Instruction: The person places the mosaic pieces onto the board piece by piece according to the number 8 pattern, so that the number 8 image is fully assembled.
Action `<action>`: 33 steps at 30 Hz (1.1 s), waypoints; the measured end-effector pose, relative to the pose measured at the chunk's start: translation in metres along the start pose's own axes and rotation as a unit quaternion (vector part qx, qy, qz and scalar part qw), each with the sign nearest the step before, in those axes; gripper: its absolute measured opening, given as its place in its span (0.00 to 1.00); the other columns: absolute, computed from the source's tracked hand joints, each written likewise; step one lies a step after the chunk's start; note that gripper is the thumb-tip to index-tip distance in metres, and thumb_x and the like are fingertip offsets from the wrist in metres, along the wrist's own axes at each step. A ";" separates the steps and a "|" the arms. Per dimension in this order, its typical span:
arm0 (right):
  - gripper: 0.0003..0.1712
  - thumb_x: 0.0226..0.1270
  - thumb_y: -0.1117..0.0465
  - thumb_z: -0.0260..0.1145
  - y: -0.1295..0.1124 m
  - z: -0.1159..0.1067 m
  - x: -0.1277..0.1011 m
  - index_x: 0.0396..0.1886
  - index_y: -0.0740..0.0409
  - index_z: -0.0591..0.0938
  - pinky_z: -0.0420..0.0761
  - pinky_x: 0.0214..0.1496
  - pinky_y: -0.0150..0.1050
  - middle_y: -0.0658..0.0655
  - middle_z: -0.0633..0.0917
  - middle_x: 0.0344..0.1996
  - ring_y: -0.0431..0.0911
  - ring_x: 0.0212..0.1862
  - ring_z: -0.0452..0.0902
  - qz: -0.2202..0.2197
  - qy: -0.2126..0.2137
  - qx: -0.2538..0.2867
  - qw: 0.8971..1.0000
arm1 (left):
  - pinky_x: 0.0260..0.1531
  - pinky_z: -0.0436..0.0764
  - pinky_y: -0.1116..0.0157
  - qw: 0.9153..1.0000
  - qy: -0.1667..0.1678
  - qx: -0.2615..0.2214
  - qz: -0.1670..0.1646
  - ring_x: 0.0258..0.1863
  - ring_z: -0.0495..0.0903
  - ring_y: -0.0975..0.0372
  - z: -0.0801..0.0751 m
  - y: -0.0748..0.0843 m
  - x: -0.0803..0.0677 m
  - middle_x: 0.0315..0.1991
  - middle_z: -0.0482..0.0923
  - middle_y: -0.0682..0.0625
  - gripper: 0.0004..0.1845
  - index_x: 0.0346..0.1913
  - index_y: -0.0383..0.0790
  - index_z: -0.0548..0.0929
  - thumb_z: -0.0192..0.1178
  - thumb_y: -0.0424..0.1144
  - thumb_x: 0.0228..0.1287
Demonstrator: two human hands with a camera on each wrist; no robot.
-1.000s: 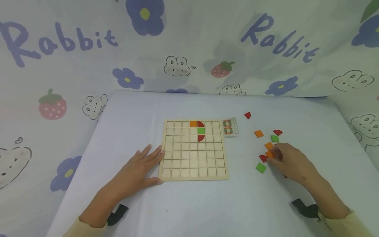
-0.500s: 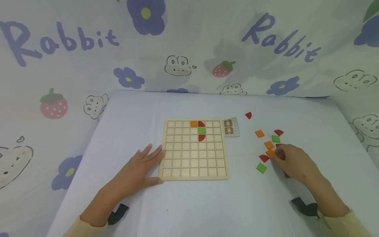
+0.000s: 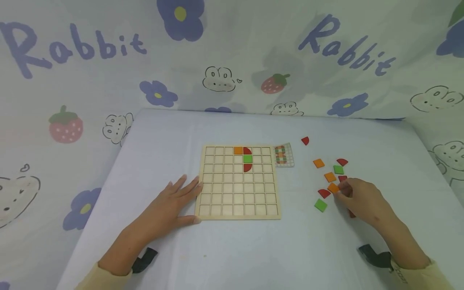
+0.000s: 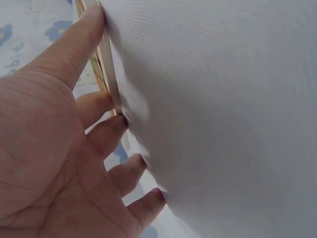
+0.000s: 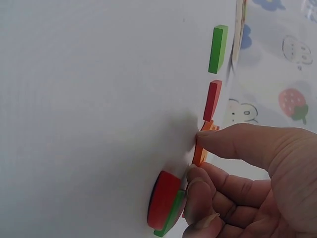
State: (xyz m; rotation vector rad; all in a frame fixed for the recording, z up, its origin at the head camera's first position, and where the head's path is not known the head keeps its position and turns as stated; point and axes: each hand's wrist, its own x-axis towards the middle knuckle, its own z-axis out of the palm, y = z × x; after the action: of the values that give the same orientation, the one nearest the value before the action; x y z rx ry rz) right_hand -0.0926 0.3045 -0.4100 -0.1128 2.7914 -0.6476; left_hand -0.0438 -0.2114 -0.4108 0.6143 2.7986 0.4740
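My right hand [image 3: 362,199] is among loose tiles on the right, thumb and fingers pinching an orange square tile [image 3: 333,188] by its edges. In the right wrist view the thumb meets one end of this orange tile [image 5: 199,148] and a fingertip the other. Red quarter-round tiles [image 3: 324,193] and a green square tile [image 3: 320,205] lie close by. My left hand [image 3: 168,207] lies spread at the left side of a wooden grid board [image 3: 232,199], fingers and thumb touching its edge. The board's upper cells hold an orange square, a green square and two red quarter-rounds.
A small pattern card [image 3: 284,155] lies at the board's upper right. Further loose tiles include another orange square [image 3: 318,163], a green square [image 3: 338,169] and a far red quarter-round [image 3: 305,141]. A dark strap [image 3: 375,256] hangs beside the right wrist.
The right fingers have drawn back slightly to the right, uncovering more of the orange tile and a red one behind it. The left hand stays at the board.
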 end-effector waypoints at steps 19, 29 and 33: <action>0.16 0.70 0.61 0.72 -0.018 -0.005 0.004 0.51 0.68 0.85 0.83 0.34 0.35 0.53 0.86 0.34 0.48 0.36 0.79 -0.077 0.048 -0.006 0.996 | 0.78 0.50 0.38 1.000 0.002 -0.007 0.005 0.83 0.46 0.43 -0.003 0.000 -0.001 0.83 0.53 0.50 0.50 0.82 0.43 0.62 0.73 0.57 0.63; 0.16 0.69 0.60 0.72 -0.081 -0.006 0.029 0.52 0.63 0.85 0.81 0.37 0.41 0.52 0.83 0.37 0.47 0.39 0.77 -0.126 0.026 -0.009 0.992 | 0.78 0.49 0.38 1.000 0.001 -0.013 0.002 0.83 0.45 0.43 -0.001 -0.001 -0.001 0.83 0.54 0.49 0.50 0.82 0.43 0.62 0.73 0.56 0.62; 0.15 0.68 0.60 0.73 -0.110 -0.002 0.043 0.50 0.61 0.86 0.81 0.37 0.40 0.52 0.83 0.37 0.47 0.38 0.77 -0.163 0.025 -0.041 0.986 | 0.77 0.49 0.37 1.000 0.002 -0.013 0.008 0.83 0.45 0.43 0.000 -0.002 0.001 0.84 0.53 0.50 0.50 0.82 0.43 0.62 0.73 0.57 0.63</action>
State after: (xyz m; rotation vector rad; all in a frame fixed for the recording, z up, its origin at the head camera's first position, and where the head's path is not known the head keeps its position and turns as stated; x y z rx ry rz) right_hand -0.1324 0.2011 -0.3704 -0.5864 2.8739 -0.6136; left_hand -0.0455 -0.2130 -0.4117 0.6307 2.7883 0.5148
